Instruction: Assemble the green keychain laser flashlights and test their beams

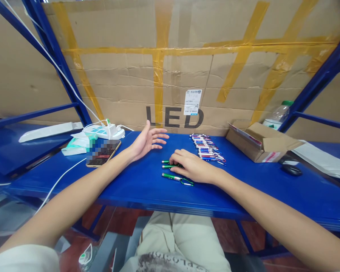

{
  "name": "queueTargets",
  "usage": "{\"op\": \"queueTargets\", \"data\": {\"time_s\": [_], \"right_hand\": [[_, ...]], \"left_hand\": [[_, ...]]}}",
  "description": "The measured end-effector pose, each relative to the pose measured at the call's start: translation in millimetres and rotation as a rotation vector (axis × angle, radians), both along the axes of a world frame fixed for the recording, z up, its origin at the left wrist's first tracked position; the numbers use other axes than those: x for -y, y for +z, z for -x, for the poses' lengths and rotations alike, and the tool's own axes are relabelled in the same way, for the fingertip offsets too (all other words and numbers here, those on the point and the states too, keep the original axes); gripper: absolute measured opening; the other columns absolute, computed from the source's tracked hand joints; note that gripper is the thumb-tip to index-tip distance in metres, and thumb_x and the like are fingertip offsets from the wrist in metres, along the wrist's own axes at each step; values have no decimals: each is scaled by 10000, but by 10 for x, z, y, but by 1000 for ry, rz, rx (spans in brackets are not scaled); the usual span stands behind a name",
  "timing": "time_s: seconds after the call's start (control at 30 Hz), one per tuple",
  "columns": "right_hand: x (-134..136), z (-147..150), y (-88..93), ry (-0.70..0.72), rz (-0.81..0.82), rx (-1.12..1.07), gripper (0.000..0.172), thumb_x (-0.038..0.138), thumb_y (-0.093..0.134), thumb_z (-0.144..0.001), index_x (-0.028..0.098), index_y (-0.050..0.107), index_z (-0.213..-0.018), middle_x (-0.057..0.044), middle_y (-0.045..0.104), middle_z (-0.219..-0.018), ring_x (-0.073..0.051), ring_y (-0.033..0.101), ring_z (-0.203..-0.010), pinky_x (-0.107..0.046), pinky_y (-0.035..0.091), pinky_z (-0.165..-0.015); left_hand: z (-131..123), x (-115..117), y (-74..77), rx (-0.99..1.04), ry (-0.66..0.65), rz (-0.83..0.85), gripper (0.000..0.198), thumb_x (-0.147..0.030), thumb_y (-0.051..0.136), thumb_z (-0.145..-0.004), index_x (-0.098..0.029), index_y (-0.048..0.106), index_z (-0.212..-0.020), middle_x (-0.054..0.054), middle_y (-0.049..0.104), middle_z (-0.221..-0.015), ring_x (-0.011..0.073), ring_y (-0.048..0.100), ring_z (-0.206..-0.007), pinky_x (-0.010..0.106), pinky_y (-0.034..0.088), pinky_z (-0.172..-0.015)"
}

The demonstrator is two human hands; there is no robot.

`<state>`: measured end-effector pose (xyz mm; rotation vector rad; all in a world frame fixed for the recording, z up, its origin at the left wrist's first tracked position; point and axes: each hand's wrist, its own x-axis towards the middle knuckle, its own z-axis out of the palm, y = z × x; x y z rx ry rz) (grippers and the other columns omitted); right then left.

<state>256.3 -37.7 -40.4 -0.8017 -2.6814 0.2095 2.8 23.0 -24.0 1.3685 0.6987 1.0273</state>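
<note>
My left hand (147,142) is raised over the left middle of the blue table, palm turned inward and fingers spread, holding nothing. My right hand (188,165) rests on the table with its fingers curled over green pen-shaped keychains (166,166), which stick out to the left beneath them; how many are under the hand is partly hidden. Just in front lies another green pen-shaped keychain (171,176), its green carabiner clip pointing right. Behind the right hand is a column of blue, red and silver pen-shaped keychains (205,148), laid side by side with their clips to the right.
A phone (109,153), a green-and-white packet (75,145) and a white power strip (104,131) with cables lie at left. At right stand an open cardboard box (260,141), a black mouse (291,170) and a plastic bottle (280,113). A taped cardboard sheet (124,83) walls the back.
</note>
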Motion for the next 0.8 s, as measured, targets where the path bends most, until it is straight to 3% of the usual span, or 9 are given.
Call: {"op": "queueTargets", "data": {"time_s": [0.3,0.53,0.67,0.8], "right_hand": [[6,-12,22,7,10,-60,193,356,466,-1157,223,578,-1075,-91,650,-1077,-257,556,-974,-400,474,-892],[-69,-73,53,-90,46,-253,244,328,370,-1169,226,557,-1288,-114,660,-1198,-253,628,-1069,-414,515,-958],[-87,-85,46,-117,106,-254,277,347,358,-1167,220,568,-1295,-102,700,-1155,-241,669,-969,-405,551,-888],[-100,-71,7,-97,64,-215,291,342,392,-1158,208,587,-1328,-135,715,-1248,-272,694,-1103,-450,554,-995]], "left_hand": [[18,-21,-20,6,-15,-16,901,-889,311,-1008,-154,733,-1313,191,751,-1336,284,730,-1084,337,590,-815],[21,-15,-18,-4,-9,-29,912,-899,314,-997,-159,728,-1332,194,742,-1362,307,725,-1119,371,588,-855],[14,-4,-11,-12,0,-26,912,-897,302,-1001,-160,727,-1329,190,746,-1352,301,722,-1113,360,582,-838],[17,-2,-12,-15,0,-24,913,-899,293,-1001,-164,727,-1327,186,745,-1353,299,718,-1114,355,580,-825]]}}
